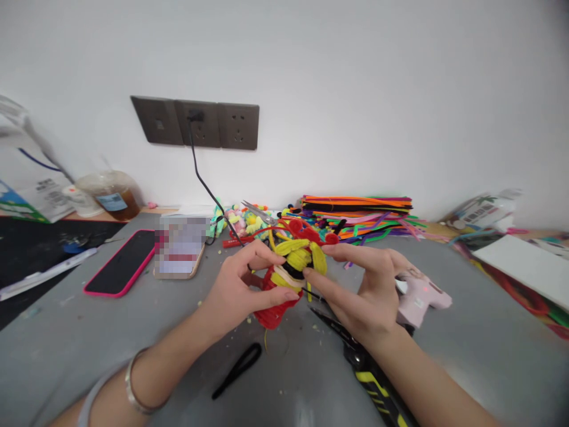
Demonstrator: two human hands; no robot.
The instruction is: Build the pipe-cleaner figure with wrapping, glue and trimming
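Your left grip [233,286] is closed, thumb opposite fingers, on the red-and-yellow fuzzy figure [299,258], above the bench [306,373], short of its far edge. Your right grip [373,293], fingertips parted, touches its right side; pinch: cannot tell.

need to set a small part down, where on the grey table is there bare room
Bare grey table shows between the pink device and the white board, and between the pink-rimmed phone and the silver bracelet. It's crowded along the wall: pipe cleaners, scissors.
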